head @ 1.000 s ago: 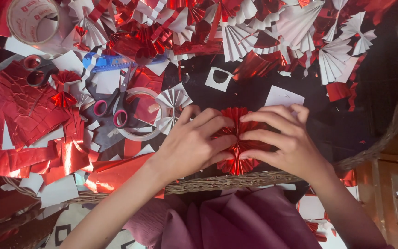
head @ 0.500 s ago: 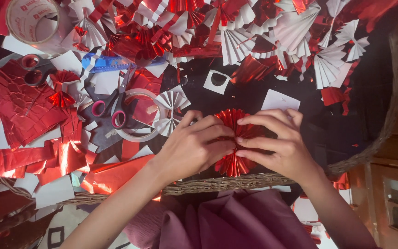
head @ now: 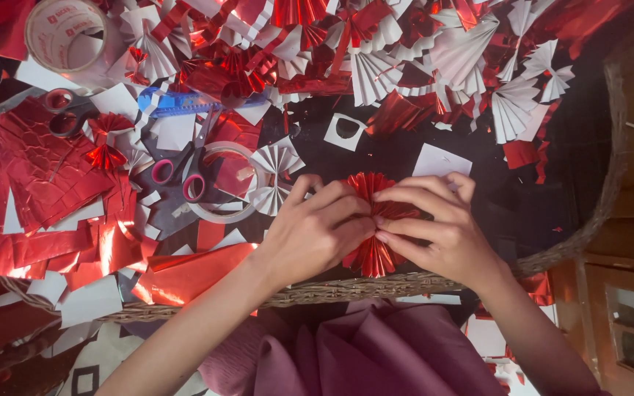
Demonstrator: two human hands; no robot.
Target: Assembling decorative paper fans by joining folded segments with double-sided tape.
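Observation:
A round, pleated red foil rosette (head: 373, 258) lies near the front rim of a shallow wicker tray (head: 346, 291). My left hand (head: 315, 233) grips its left side, fingers curled over the folds. My right hand (head: 436, 226) covers its right side, with the fingertips pinching the centre. Both hands meet over the middle of the rosette, so most of its centre is hidden.
Several white and red folded paper fans (head: 471, 51) are heaped at the back. A clear tape ring (head: 223, 181), pink-handled scissors (head: 177, 176), a blue ruler (head: 185, 103), a large tape roll (head: 64, 33) and red foil sheets (head: 38, 172) lie to the left.
Both hands have shifted slightly on the rosette; the fingers have drawn closer together over its centre and more of the upper pleats show.

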